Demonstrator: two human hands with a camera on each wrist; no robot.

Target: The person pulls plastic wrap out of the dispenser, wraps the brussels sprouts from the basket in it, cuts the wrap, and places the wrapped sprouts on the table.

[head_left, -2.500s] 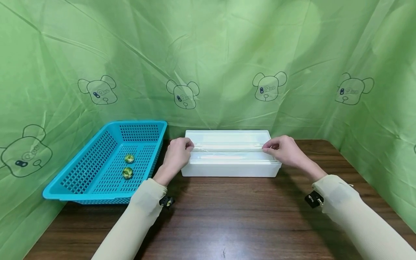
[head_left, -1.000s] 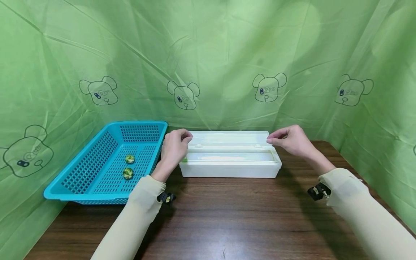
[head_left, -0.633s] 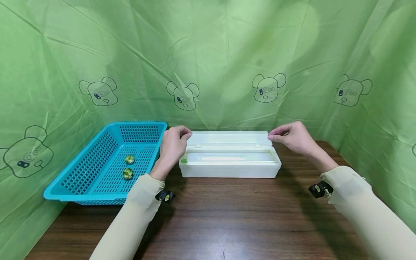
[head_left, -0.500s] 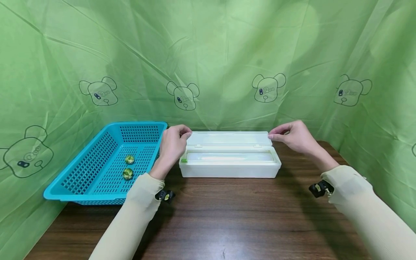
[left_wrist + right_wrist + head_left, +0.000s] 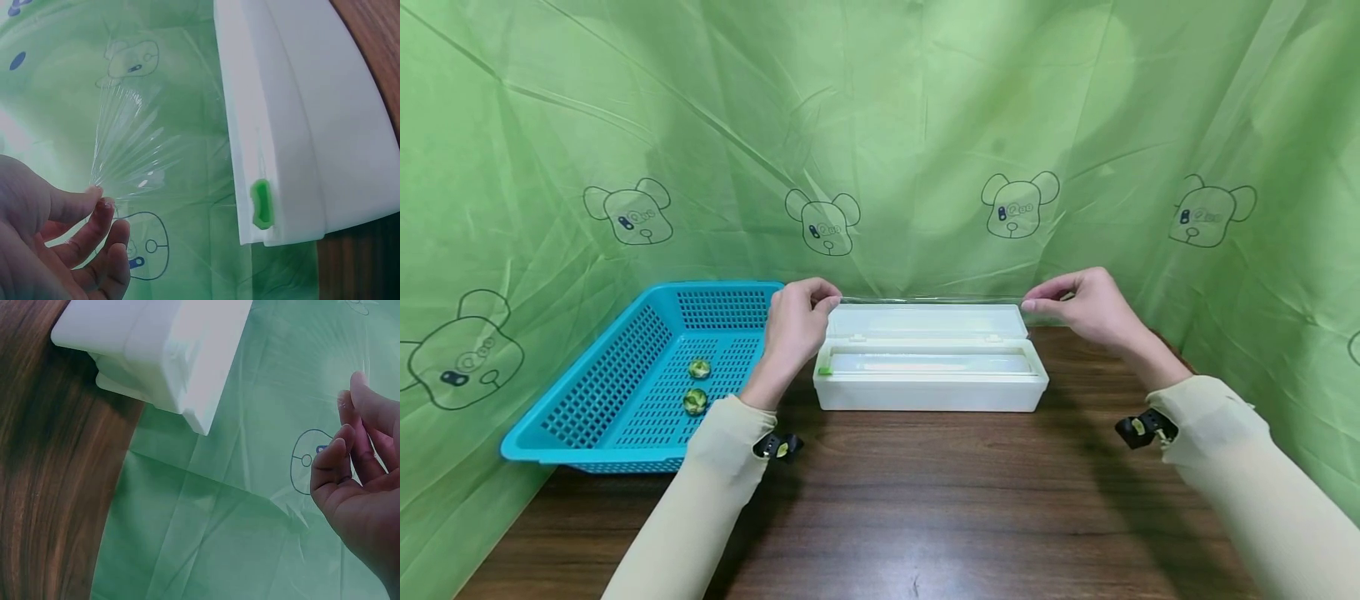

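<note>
Between my two hands stretches a sheet of clear cling film (image 5: 134, 140), its edge a thin shiny line above the box in the head view. My left hand (image 5: 797, 321) pinches one corner between thumb and forefinger; creases fan out from that grip in the left wrist view. At the other corner my right hand (image 5: 1086, 308) pinches the film the same way. Below them stands a long white cling film dispenser box (image 5: 932, 392), its lid (image 5: 925, 319) raised at the back. A film roll (image 5: 932, 363) lies inside. A green slider (image 5: 262, 204) shows at the box's left end.
To the left stands a blue plastic basket (image 5: 535, 446) holding two small Brussels sprouts, one sprout (image 5: 696, 402) nearer and another (image 5: 699, 368) behind it. A green curtain (image 5: 895, 125) hangs close behind the box. Dark wooden tabletop (image 5: 925, 500) extends in front.
Both hands have risen and moved back from the box's front, drawing the film up to above the raised lid. The right hand has also shifted slightly right. Box, basket and sprouts stay put.
</note>
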